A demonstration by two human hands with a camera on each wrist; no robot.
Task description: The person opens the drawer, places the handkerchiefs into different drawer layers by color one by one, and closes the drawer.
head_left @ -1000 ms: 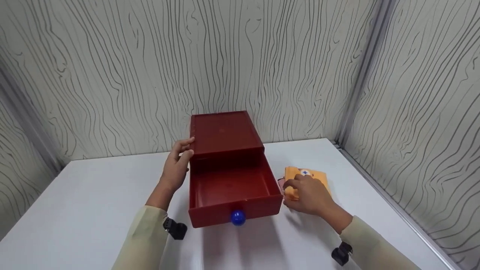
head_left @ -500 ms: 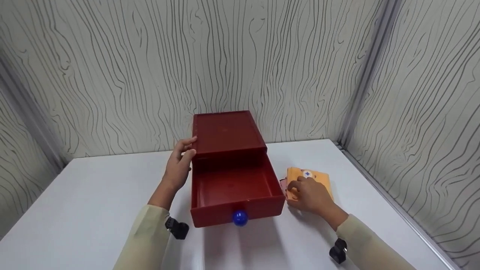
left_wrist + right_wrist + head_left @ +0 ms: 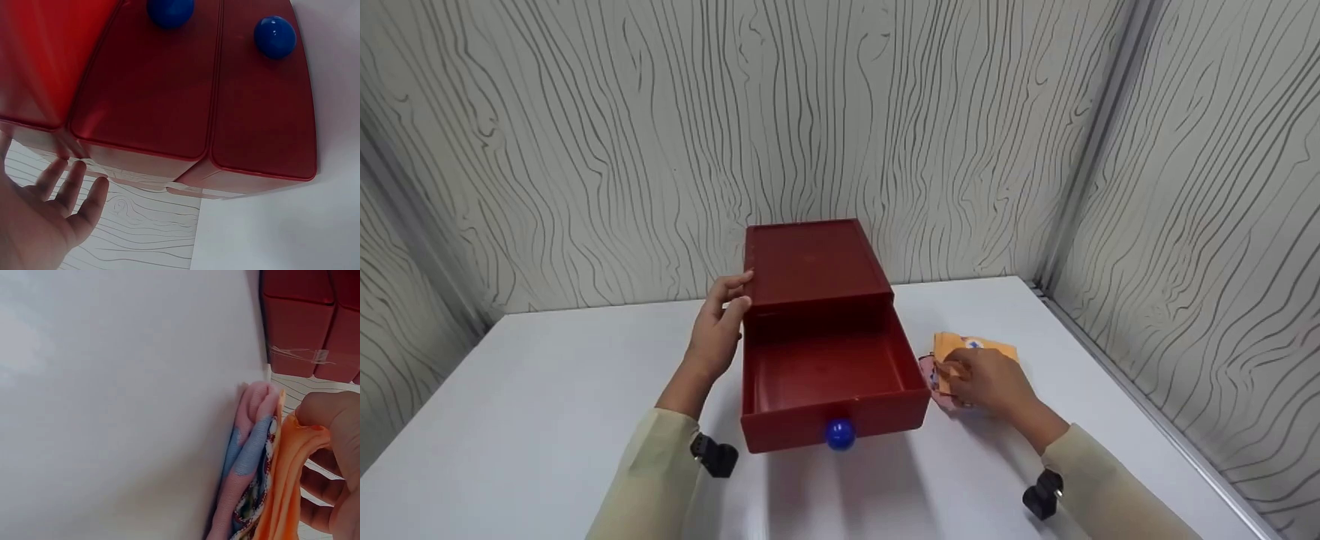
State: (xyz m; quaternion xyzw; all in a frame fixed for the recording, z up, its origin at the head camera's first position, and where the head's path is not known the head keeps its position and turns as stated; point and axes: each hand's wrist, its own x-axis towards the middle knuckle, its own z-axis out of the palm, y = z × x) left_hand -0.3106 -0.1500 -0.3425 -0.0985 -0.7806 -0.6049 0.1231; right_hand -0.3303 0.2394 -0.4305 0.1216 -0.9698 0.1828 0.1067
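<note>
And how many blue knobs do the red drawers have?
3: top knob on the open drawer, middle knob and bottom knob on the closed drawers. The head view hides those two.

White tabletop (image 3: 570, 390), wood-grain-lined back wall (image 3: 697, 127), 2 matching side walls (image 3: 1222, 195), 2 grey corner strips (image 3: 1095, 150)

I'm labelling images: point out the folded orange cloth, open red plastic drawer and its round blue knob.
Folded orange cloth (image 3: 288, 473): right wrist view, side folds.
Open red plastic drawer (image 3: 821, 373): head view, inner floor.
Round blue knob (image 3: 840, 434): head view, middle.
</note>
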